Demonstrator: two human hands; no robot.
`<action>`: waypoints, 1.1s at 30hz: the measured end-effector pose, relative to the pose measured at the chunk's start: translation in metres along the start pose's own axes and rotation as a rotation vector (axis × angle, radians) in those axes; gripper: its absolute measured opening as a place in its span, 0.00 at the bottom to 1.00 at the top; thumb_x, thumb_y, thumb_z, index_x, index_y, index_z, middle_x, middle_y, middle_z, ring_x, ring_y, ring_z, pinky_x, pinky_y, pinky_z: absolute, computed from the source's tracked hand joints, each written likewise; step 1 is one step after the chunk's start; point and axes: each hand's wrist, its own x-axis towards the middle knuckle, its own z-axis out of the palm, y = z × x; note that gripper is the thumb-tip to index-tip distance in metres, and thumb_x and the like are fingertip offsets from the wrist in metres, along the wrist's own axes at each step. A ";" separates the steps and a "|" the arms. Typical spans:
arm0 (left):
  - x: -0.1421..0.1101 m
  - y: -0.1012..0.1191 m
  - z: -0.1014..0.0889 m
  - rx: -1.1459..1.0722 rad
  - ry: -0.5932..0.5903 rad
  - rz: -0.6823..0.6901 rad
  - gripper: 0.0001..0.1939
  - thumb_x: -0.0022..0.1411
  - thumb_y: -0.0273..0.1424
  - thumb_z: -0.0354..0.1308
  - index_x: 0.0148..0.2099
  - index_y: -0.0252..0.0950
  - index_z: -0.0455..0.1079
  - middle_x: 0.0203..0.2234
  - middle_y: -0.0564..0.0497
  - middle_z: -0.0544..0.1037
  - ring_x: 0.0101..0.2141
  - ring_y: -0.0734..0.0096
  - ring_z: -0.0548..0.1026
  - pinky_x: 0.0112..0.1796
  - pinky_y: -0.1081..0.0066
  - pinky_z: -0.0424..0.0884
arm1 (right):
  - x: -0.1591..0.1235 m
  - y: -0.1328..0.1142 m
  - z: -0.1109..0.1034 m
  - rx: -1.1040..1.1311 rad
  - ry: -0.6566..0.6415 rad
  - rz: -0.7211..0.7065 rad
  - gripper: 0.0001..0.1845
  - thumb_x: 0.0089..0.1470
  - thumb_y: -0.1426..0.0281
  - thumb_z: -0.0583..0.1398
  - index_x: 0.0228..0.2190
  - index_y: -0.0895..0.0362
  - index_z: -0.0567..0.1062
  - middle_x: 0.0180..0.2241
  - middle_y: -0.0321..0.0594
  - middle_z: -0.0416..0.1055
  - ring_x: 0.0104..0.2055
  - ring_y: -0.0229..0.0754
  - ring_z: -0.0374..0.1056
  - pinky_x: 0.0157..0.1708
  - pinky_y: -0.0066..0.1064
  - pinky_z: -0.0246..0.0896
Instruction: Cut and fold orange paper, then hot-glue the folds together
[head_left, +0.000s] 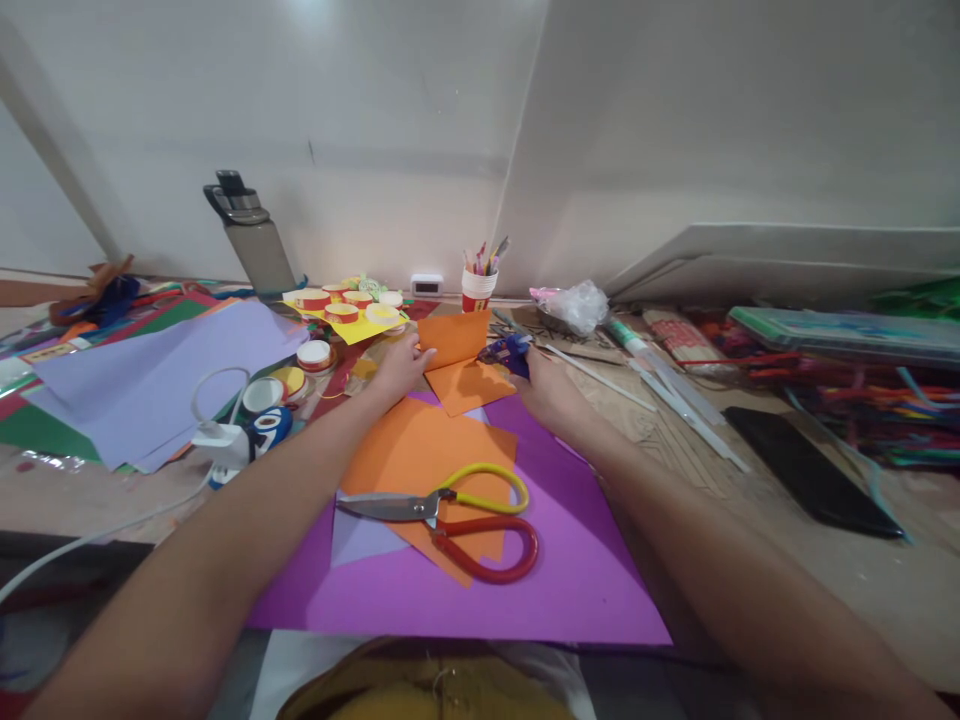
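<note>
Clock face: centred on the purple sheet (585, 585), with 12 pointing away from the wearer.
Left hand (405, 365): between 11 and 12, thumb and fingers pinched narrowly on the left edge of the orange paper (452, 338).
Right hand (546, 382): at 1, fingers closed around a dark blue tool (514, 352); the tool is too blurred to tell its exact kind.
Orange paper: at 12, raised between the hands, its right edge by the tool's tip; a lower orange flap (471, 388) spreads just beneath, and whether the two are joined I cannot tell.
Scissors (431, 508): near the centre, blades towards 9, yellow and red handles towards 3, lying on orange sheets (420, 435).
Far side: a yellow sheet (360, 330) bearing round pieces and a bottle (262, 255) at 11; a cup of pens (478, 285) at 12.
Left side: lilac sheets (165, 370) at 10.
Right side: a black slab (814, 470) at 3.
</note>
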 end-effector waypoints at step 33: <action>-0.004 0.005 -0.003 -0.087 -0.005 -0.018 0.06 0.61 0.29 0.57 0.41 0.34 0.71 0.30 0.48 0.79 0.31 0.66 0.74 0.34 0.70 0.67 | 0.020 -0.036 -0.087 0.523 -0.308 0.226 0.06 0.52 0.71 0.65 0.30 0.55 0.71 0.23 0.38 0.69 0.18 0.32 0.59 0.17 0.27 0.58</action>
